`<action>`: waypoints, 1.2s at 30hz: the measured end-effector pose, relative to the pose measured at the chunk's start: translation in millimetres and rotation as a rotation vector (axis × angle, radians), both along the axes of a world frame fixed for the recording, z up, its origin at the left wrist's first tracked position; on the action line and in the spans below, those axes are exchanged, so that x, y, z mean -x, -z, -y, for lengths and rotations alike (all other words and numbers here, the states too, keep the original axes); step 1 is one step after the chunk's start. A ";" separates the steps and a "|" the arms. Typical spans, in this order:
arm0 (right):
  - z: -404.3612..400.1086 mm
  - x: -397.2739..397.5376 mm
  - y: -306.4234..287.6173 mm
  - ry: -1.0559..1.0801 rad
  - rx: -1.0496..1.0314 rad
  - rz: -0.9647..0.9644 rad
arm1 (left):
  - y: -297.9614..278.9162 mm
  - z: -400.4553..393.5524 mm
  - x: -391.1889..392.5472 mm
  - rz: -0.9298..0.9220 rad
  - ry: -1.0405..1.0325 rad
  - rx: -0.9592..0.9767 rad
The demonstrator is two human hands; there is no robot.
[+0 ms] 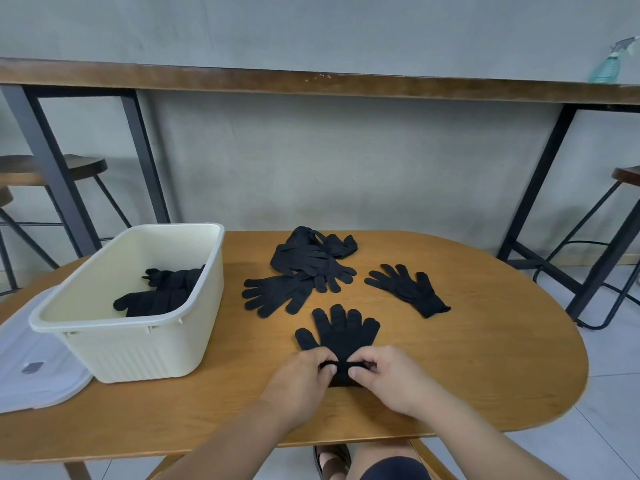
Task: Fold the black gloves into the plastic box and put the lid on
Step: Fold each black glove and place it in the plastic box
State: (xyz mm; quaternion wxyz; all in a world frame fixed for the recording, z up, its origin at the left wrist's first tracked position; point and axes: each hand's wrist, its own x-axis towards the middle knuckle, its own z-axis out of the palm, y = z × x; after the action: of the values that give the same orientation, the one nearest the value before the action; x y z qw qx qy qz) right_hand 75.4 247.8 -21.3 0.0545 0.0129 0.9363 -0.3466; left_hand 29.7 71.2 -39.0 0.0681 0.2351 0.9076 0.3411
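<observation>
A black glove (341,336) lies flat near the table's front, fingers pointing away from me. My left hand (301,377) and my right hand (388,375) both pinch its cuff end. Further back lies a pile of black gloves (308,261), with one glove (277,294) spread in front of it and a single glove (408,289) to the right. The cream plastic box (138,327) stands at the left with folded black gloves (159,292) inside. Its translucent lid (34,372) lies flat left of the box, partly under it.
The oval wooden table (485,375) has bare surface at the right and front. Behind stand a long wooden counter (311,81) on black legs, stools (79,168) at both sides, and a spray bottle (609,64) at the counter's far right.
</observation>
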 end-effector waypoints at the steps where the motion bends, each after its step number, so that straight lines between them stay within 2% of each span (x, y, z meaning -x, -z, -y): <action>1: -0.7 2.7 -0.3 0.022 0.024 0.015 | -1.7 -1.7 2.1 0.013 -0.016 -0.001; 6: -2.2 19.5 -1.4 0.112 0.087 0.080 | -8.1 -11.6 16.2 0.037 -0.041 0.077; 15: 3.0 46.4 2.3 0.122 -0.103 0.075 | -8.6 -20.7 39.5 0.024 -0.043 0.242; 20: 3.0 45.1 12.3 0.159 -0.186 0.002 | -6.3 -17.5 39.6 -0.052 -0.048 0.165; 25: 5.0 38.3 6.5 0.049 -0.277 -0.162 | -5.0 -18.5 36.0 -0.205 0.083 0.219; 30: 3.3 29.5 2.3 -0.093 -0.362 -0.243 | 1.7 -8.7 29.9 -0.361 0.176 0.240; 36: -2.1 9.5 2.2 -0.216 -0.425 -0.256 | 3.1 5.4 17.0 -0.342 0.191 0.185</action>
State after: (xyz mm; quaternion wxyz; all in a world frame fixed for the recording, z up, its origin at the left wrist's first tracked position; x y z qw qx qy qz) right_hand 66.0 249.9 -23.6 -0.0313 -0.1199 0.9833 -0.1332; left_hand 12.7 65.8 -42.1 -0.0336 0.3672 0.9070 0.2033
